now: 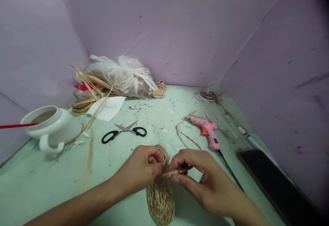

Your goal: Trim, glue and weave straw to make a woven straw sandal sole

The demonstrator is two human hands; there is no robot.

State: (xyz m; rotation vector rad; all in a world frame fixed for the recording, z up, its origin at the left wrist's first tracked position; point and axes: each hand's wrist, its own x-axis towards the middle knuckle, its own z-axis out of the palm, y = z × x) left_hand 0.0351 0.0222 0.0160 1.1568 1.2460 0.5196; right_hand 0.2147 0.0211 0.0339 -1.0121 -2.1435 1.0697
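Note:
A long oval piece of coiled woven straw point(161, 202) lies at the bottom middle of the table. My left hand point(145, 167) is closed on its upper part, with fingertips pinched near the right edge. A braided straw cord point(171, 174) runs from that edge to my right hand point(199, 178), which pinches it between thumb and fingers. More of the thin cord point(189, 137) loops on the table beyond my right hand, around the tip of a pink glue gun point(205, 128). The part of the coil under my left fingers is hidden.
Open black-handled scissors point(124, 131) lie left of centre. A white pot point(55, 126) with a red stick stands left. Behind are straw strips point(96, 87), white paper point(106, 108) and a plastic bag point(123, 76). A dark flat object point(275, 181) lies right.

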